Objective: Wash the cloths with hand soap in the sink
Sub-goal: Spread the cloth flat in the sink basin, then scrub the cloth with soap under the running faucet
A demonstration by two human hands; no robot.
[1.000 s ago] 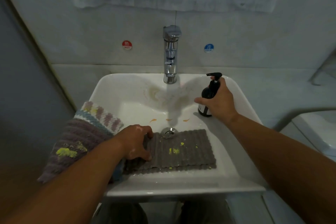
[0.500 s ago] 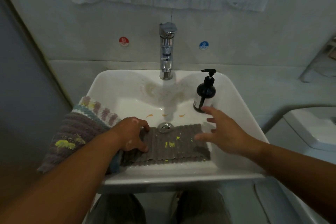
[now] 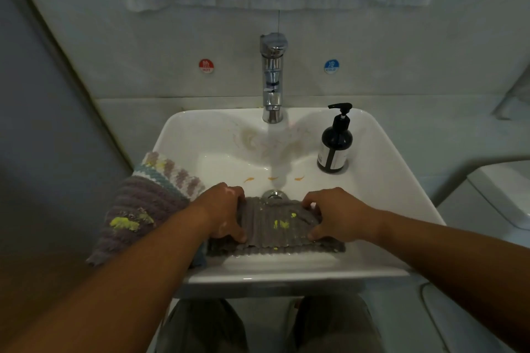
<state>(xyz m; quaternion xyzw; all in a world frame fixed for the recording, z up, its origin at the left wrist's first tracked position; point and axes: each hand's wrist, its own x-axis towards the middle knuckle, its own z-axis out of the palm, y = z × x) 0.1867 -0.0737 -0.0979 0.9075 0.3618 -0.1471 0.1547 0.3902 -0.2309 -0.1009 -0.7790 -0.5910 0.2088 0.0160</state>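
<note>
We are judging ourselves to be early in the wash: our left hand (image 3: 226,215) and right hand (image 3: 335,218) are each curling their fingers (image 3: 233,195) round one end of the grey cloth (image 3: 275,226), which is lying at the front of the sink (image 3: 395,180) just before the drain (image 3: 275,194). Yellow stains are showing on it and we are seeing no lather. The soap bottle (image 3: 335,146) is standing apart at the back right, and the striped cloth (image 3: 143,209), also stained, is hanging over the left rim, waiting its turn.

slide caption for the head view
Left hand and right hand grip a yellow-stained grey ribbed cloth in the white ceramic sink
</note>
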